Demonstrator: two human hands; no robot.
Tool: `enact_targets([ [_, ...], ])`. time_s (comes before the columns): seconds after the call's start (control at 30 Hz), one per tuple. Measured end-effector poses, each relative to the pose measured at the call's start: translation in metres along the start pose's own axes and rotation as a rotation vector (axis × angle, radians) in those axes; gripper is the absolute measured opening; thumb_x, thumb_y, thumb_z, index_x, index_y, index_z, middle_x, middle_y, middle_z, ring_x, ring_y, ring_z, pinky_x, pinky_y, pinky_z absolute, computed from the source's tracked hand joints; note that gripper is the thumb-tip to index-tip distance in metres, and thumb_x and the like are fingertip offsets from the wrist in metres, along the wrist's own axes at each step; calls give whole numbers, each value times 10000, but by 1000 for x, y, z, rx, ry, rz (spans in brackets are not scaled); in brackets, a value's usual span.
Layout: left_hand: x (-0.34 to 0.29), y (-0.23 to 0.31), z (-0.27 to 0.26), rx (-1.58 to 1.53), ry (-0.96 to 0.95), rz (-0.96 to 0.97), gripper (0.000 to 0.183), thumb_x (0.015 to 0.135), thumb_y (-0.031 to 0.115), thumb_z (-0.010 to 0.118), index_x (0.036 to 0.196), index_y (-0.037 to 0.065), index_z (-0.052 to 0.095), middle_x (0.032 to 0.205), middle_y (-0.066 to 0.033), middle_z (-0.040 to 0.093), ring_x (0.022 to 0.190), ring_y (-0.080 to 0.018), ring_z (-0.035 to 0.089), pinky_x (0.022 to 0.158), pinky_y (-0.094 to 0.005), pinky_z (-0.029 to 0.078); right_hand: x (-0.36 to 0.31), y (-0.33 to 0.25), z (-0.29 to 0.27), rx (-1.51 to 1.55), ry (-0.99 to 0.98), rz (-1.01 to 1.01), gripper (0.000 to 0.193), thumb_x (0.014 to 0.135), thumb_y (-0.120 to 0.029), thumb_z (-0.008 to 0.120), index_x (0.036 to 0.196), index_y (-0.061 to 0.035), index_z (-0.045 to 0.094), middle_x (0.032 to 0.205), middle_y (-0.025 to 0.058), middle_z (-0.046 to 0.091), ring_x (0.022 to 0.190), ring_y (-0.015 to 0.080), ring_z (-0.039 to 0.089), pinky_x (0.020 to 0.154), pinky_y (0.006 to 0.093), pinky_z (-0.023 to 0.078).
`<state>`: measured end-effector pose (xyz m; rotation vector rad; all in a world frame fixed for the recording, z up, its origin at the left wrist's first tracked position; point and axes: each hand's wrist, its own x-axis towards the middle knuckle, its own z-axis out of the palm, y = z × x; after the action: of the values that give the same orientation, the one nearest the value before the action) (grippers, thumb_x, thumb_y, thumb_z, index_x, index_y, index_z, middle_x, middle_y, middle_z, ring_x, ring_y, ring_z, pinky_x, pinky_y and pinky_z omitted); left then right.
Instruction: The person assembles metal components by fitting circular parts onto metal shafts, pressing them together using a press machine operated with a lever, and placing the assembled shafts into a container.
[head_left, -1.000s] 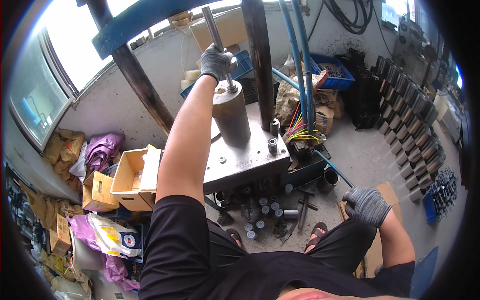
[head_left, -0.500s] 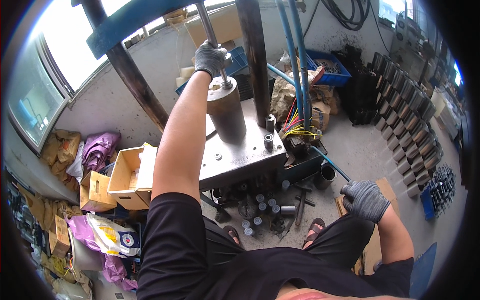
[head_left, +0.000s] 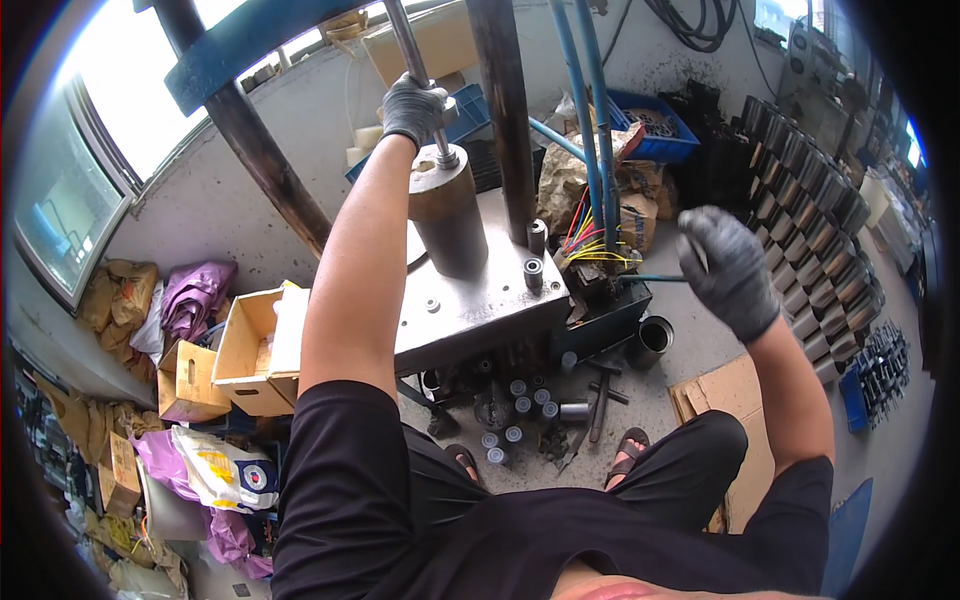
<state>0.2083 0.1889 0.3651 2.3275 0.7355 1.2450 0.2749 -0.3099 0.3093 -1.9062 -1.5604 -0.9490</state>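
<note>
Workshop floor of grey concrete, seen from above: a steel press table carries an upright brown metal cylinder, and the gloved left hand is wrapped tight round the slim steel rod standing out of its top, while the gloved right hand hangs loosely curled and empty near a thin lever. Judged step: rod being seated; next calls for a firm, straight grip. Packages: open cardboard boxes lower left, white printed bag, purple sacks, blue crate.
</note>
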Motion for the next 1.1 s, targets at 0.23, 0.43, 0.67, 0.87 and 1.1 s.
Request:
enact_targets([
  [0.23, -2, 2, -2, -61, 8, -11, 225, 878, 194, 770, 1023, 36, 702, 857, -118, 752, 770, -234, 718, 751, -360, 586, 58, 44, 38, 69, 27, 138, 287, 956, -155, 693, 1201, -6, 699, 1083, 191, 723, 967, 352, 727, 876, 406, 594],
  [0.43, -13, 21, -4, -16, -23, -57, 266, 866, 238, 763, 1060, 60, 727, 952, -155, 771, 902, -294, 742, 861, -388, 578, -12, 15, -9, 8, -397, 172, 318, 927, -193, 642, 1203, -41, 682, 1027, 205, 699, 923, 394, 702, 820, 473, 578],
  [0.67, -13, 22, -9, 9, -29, -60, 318, 852, 277, 773, 1094, 74, 744, 1016, -174, 780, 996, -322, 748, 941, -415, 570, -125, -39, -32, 9, -1289, 156, 250, 902, -284, 617, 902, -53, 712, 853, 192, 716, 832, 398, 715, 777, 522, 567],
  [0.87, -6, 13, -4, -32, -44, -102, 305, 853, 283, 765, 1076, 75, 745, 1001, -162, 784, 975, -312, 753, 935, -410, 574, -122, -37, -34, 77, -1121, 185, 222, 913, -276, 619, 888, -64, 677, 851, 182, 710, 815, 397, 709, 746, 516, 567],
  [1.1, -11, 16, -3, -9, -23, -74, 263, 870, 244, 775, 1047, 58, 720, 945, -154, 769, 891, -281, 739, 856, -379, 579, -99, -21, -34, 206, -930, 212, 267, 924, -278, 650, 1086, -77, 720, 927, 183, 711, 858, 407, 697, 783, 492, 566],
])
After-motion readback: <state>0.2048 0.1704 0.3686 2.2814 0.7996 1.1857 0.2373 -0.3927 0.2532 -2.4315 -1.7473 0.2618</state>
